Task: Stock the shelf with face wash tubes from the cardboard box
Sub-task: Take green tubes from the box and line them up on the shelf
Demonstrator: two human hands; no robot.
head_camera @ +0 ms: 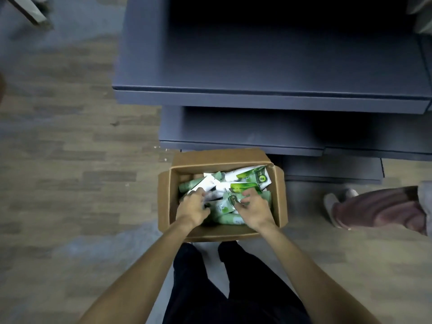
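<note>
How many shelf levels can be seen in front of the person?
3: the top shelf, a middle shelf below it, and a bottom shelf beside the cardboard box. More may be hidden above.

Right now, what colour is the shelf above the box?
Dark blue-grey shelf, plain; seen in the head view.

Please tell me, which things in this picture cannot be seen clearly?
- Head view: tubes under both hands, covered by left hand and right hand.
- Print on the packs: too small and blurred.
- Upper shelf back: lost in shadow.
- Another person's foot: blurred, leg cut by right edge.
</note>
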